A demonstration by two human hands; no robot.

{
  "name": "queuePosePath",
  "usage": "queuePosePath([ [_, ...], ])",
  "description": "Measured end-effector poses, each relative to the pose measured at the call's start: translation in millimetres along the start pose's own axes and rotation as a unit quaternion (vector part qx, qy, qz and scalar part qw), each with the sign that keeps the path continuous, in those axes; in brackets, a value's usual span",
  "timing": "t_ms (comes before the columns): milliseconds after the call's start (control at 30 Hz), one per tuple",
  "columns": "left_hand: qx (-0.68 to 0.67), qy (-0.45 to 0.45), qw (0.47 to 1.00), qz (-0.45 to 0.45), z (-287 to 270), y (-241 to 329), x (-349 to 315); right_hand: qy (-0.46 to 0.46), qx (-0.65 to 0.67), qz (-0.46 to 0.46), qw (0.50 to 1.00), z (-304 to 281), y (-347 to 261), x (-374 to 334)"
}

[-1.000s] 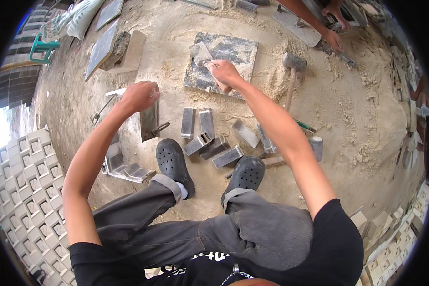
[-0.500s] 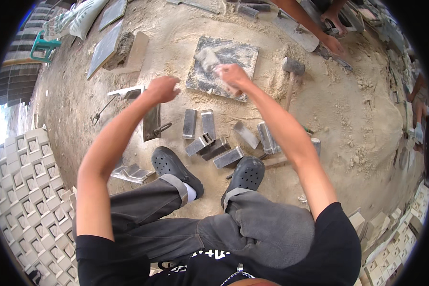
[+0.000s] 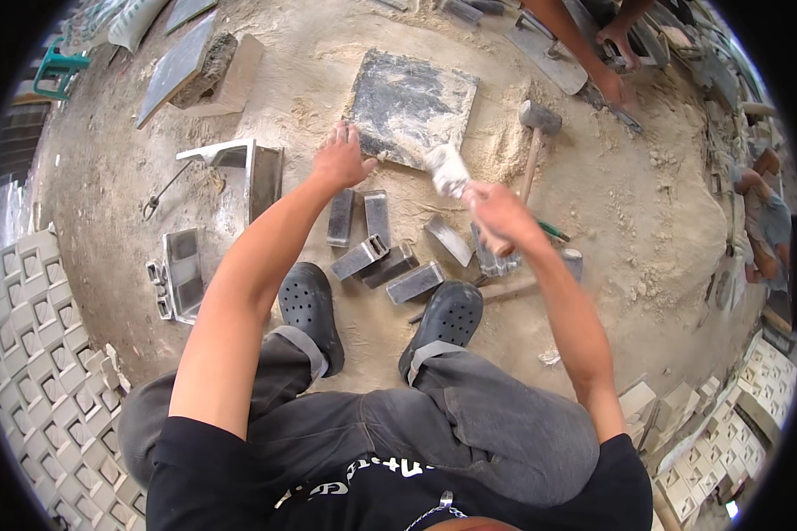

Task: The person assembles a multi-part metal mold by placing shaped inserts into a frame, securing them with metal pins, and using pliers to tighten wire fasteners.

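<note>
Clamped in a fist, the right hand [image 3: 494, 205] grips the handle of a wide brush [image 3: 450, 170]; the whitish bristle head sticks out up and to the left of the knuckles, its tip at the lower right corner of a dark square slab [image 3: 413, 104]. Handle itself is hidden inside the fist.

Head view, single frame. Left hand [image 3: 339, 159] is open, fingers spread, fingertips resting on the slab's lower left edge. Slab lies flat on sandy ground [image 3: 646, 221], surface grey-black with pale smears; sand is heaped along its right edge.

Hard to make out: several grey metal mould pieces [image 3: 376, 257] are scattered between the slab and the person's two dark perforated clogs [image 3: 311, 311]; their exact shapes and which ones touch cannot be told. A mallet [image 3: 533, 133] lies just right of the brush, head up, its handle partly covered by the right forearm. A green-tipped object beside the forearm is too small to identify.

Cut off: at top right another person's hand [image 3: 613, 87] reaches down to the ground, arm running out of frame. At the right rim a further figure is distorted and unreadable.

Packages and signs: a whitish sack [image 3: 142, 18] lies at the top left edge, cropped. Pale patterned blocks [image 3: 27, 292] are stacked in rows at far left; similar ones at lower right. A green stool [image 3: 60, 71] stands at upper left.
</note>
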State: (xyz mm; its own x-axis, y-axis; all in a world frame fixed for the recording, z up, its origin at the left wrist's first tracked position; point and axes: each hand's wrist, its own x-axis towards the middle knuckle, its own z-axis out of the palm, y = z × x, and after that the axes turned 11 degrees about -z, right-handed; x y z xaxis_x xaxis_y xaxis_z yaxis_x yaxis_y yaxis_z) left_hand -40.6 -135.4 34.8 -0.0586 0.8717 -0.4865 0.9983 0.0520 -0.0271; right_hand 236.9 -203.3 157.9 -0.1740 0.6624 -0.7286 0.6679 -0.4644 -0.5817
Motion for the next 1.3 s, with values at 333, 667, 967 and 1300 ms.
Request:
queuePosePath([
  [333, -0.084, 0.003, 0.995, -0.063, 9.4, 17.0, 17.5, 0.101, -0.003, -0.073, 0.992, 21.7, -2.3, 69.7],
  [667, -0.112, 0.009, 0.992, -0.05, 12.9, 19.7, 16.0, 0.112, -0.253, -0.178, 0.944, 3.8, 22.8, 166.5],
  [967, -0.071, 0.042, 0.997, -0.003, 25.8, 81.8, -2.2, 0.243, 0.209, -0.029, 0.947, -38.1, -7.5, 132.6],
  [1300, -0.155, 0.209, 0.965, 0.042, 25.5, 145.3, 67.9, 0.333, 0.288, -0.026, 0.897, -49.3, 54.3, -14.5],
])
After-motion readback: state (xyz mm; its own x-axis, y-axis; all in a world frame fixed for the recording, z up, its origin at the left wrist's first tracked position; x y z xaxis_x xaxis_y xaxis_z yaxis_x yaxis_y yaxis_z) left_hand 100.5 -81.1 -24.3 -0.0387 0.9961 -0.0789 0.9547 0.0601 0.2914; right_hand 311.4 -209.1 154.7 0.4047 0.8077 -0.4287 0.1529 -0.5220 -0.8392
